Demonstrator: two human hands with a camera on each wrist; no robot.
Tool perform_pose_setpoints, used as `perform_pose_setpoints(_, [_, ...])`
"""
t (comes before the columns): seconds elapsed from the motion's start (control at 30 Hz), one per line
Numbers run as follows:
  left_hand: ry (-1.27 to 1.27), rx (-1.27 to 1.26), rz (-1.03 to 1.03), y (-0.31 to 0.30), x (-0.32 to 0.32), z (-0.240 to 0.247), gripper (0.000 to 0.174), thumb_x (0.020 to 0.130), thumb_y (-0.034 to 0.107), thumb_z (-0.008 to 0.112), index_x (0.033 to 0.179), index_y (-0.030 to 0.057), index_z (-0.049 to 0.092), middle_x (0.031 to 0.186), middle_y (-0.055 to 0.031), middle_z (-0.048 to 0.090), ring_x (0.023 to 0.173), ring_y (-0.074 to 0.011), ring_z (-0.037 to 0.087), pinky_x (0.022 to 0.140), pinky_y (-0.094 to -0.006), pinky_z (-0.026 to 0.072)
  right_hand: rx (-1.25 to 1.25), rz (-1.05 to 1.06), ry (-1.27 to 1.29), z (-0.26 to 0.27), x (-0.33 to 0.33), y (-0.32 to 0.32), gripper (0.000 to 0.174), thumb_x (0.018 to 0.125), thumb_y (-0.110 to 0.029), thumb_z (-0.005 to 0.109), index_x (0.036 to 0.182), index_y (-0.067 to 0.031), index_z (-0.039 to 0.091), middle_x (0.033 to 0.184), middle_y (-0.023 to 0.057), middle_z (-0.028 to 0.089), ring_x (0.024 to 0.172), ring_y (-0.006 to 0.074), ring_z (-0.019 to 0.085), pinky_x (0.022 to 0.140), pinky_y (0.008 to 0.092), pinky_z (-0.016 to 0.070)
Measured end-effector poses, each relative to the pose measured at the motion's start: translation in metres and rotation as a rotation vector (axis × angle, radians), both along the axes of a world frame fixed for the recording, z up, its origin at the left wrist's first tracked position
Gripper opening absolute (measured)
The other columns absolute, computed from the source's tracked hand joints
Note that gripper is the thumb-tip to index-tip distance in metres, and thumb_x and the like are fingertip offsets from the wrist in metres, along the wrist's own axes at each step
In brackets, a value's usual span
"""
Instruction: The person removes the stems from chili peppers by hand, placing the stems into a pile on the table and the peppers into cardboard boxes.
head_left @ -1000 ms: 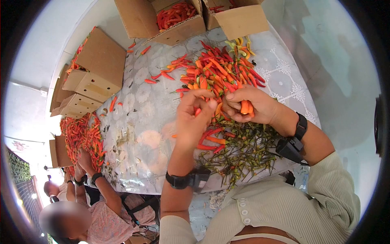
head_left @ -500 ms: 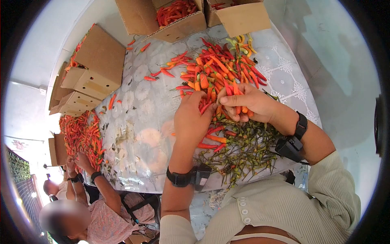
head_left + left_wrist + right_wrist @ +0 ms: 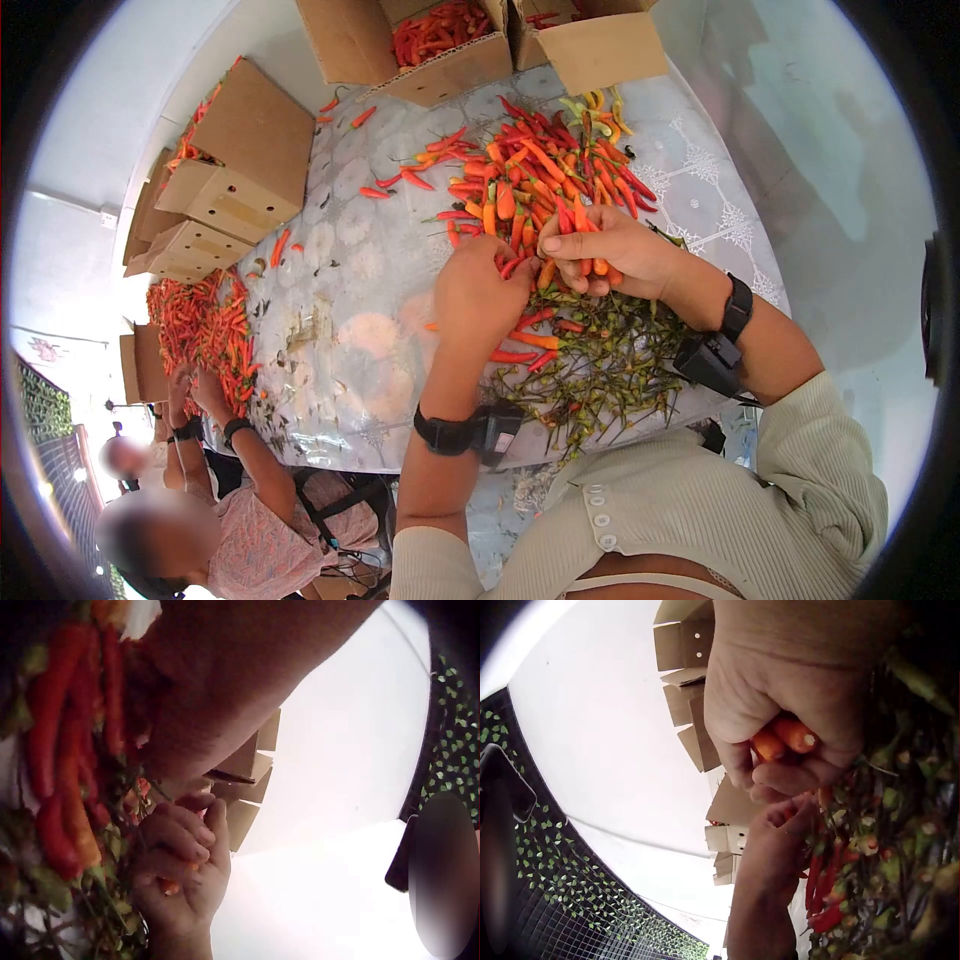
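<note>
Pinching lightly should avoid bruising (a firm squeeze could split one), while the left hand (image 3: 482,298) grips a red chilli (image 3: 512,267) and the right hand (image 3: 628,252) curls round orange chillies (image 3: 796,736), between the chilli heap (image 3: 542,160) and stems (image 3: 605,372) on the bench (image 3: 350,235).

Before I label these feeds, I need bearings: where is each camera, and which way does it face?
Head: on the head, facing forward and down over chili peppers; left hand, right hand and buttoned top show.
Left wrist: on that wrist, facing its hand's work; both hands show.
Right wrist: worn there, facing its hand's work; both hands show.
Shared by wrist views: orange chilies.
</note>
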State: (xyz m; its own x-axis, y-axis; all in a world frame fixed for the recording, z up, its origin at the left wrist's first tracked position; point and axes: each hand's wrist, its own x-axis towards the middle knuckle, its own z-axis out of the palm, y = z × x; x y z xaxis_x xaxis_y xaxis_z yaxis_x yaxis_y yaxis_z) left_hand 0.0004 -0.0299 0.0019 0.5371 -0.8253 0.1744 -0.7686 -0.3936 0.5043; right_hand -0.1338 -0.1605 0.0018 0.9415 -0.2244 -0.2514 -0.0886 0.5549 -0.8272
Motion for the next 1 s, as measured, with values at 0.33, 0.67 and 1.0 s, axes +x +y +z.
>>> perform_pose_setpoints(0.33, [0.189,-0.001,-0.043,0.000,0.002,-0.001,0.021,0.072,0.019,0.069,0.080,0.0007,0.060,0.078,-0.0165,0.060,0.076,-0.0351,0.057,0.067,-0.0413,0.0445,0.036,0.006,-0.010,-0.001,0.000,0.000,0.018,0.084,-0.024,0.065,0.089,-0.0087,0.056,0.061,-0.0003,0.050,0.051,0.0095,0.051,0.036,0.0194,0.0322])
perform_pose_setpoints(0.67, [0.618,-0.522,-0.082,-0.001,-0.007,0.008,0.013,0.088,0.013,0.059,0.091,0.0014,0.054,0.081,-0.0017,0.054,0.071,-0.0077,0.047,0.064,-0.0220,0.0396,-0.036,-0.061,0.021,0.005,0.002,0.005,0.026,0.085,-0.029,0.065,0.093,-0.0066,0.056,0.077,0.0042,0.061,0.057,0.0085,0.056,0.037,0.0170,0.0359])
perform_pose_setpoints(1.0, [0.998,-0.632,-0.177,-0.002,-0.025,0.024,0.012,0.086,0.002,0.059,0.097,0.0014,0.055,0.091,-0.0043,0.060,0.081,-0.0070,0.055,0.066,-0.0193,0.0448,-0.007,-0.006,-0.010,0.005,-0.001,0.002,0.032,0.080,-0.029,0.071,0.098,-0.0081,0.055,0.080,-0.0008,0.059,0.061,0.0044,0.055,0.042,0.0153,0.0343])
